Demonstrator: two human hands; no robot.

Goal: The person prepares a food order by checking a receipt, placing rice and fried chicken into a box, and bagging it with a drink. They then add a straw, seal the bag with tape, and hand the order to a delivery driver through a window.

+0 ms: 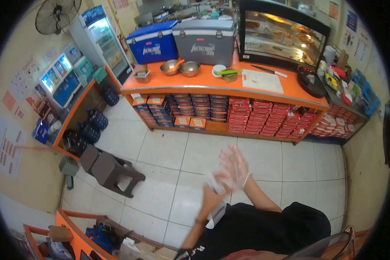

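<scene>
Head view: tiled floor (160, 203) bordered by orange counter (206, 80), on which glass display case (286, 41), grey cooler (206, 45) and blue cooler (154, 47) are set; brown stool (110, 173) placed at left. Right hand (235, 165) held out over floor, released, fingers spread; clear plastic glove (242, 172) worn on it. Left hand (213, 197) held just beside, blurred; whether clenched or grasping cannot be told. White box (218, 213) seen near left wrist, partly hidden.

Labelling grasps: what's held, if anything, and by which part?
Left hand seems to hold clear plastic; blur hides by which part. White item by left wrist: can't tell. Right hand: nothing visibly held.
</scene>
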